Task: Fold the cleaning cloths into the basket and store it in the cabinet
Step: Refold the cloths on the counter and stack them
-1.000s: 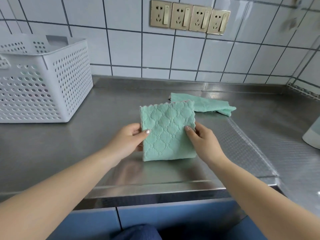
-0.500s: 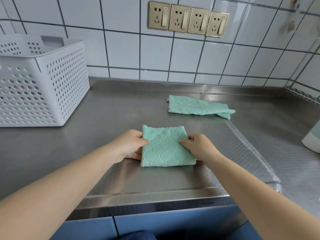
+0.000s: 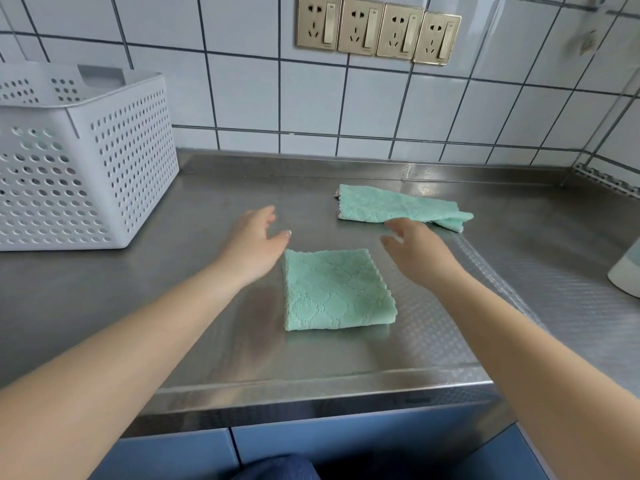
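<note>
A folded green cleaning cloth (image 3: 335, 289) lies flat as a square on the steel counter (image 3: 214, 306), near the front edge. A second green cloth (image 3: 391, 206) lies loosely bunched farther back to the right. My left hand (image 3: 254, 243) hovers open just left of the folded cloth's far corner, holding nothing. My right hand (image 3: 417, 252) is open above the counter between the two cloths, its fingertips close to the bunched cloth's near edge. A white perforated basket (image 3: 86, 161) stands at the far left of the counter.
A tiled wall with a row of gold sockets (image 3: 377, 31) backs the counter. A pale container (image 3: 627, 268) shows at the right edge. Blue cabinet fronts (image 3: 311, 448) run below the counter's front edge.
Both hands set the folded cloth flat on the counter, let go of it, and moved forward away from it; the right hand now reaches toward the bunched cloth.
</note>
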`<state>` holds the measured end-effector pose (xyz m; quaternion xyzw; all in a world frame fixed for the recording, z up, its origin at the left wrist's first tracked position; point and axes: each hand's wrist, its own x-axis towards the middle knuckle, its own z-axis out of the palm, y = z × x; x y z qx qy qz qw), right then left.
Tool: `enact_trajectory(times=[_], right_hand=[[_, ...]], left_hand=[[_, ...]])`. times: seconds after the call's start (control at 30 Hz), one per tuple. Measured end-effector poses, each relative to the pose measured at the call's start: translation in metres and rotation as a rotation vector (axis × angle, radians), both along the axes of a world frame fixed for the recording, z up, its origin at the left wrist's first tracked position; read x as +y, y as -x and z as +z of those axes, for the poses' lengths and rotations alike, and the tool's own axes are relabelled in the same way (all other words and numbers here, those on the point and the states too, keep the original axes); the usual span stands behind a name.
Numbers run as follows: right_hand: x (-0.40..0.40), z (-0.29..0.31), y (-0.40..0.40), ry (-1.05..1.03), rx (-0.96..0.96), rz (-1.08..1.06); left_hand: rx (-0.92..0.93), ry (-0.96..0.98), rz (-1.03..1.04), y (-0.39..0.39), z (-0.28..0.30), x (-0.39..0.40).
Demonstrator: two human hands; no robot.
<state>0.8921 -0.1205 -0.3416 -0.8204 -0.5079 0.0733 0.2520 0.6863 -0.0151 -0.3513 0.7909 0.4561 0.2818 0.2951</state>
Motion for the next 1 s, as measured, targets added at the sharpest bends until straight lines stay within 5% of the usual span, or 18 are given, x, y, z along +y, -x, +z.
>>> enact_trajectory(times=[0.13, 0.23, 0.73, 1.0], right_hand=[[0.029, -0.009, 0.035, 0.279, -0.287, 0.219], [0.034, -0.037, 0.049, 0.421, -0.314, 0.300], [0.006, -0.053, 0.034, 0.318, -0.192, 0.191], [-0.033, -0.016, 0.008, 0.225, 0.304, -0.032]], left_hand=[[0.466, -0.144, -0.202, -0.038, -0.012, -0.017], [0.661, -0.149, -0.256, -0.051, -0.033, -0.030], [0.631, -0.098, -0.195, -0.020, -0.050, -0.030], [0.528, -0.091, -0.199, 0.033, -0.027, -0.040]])
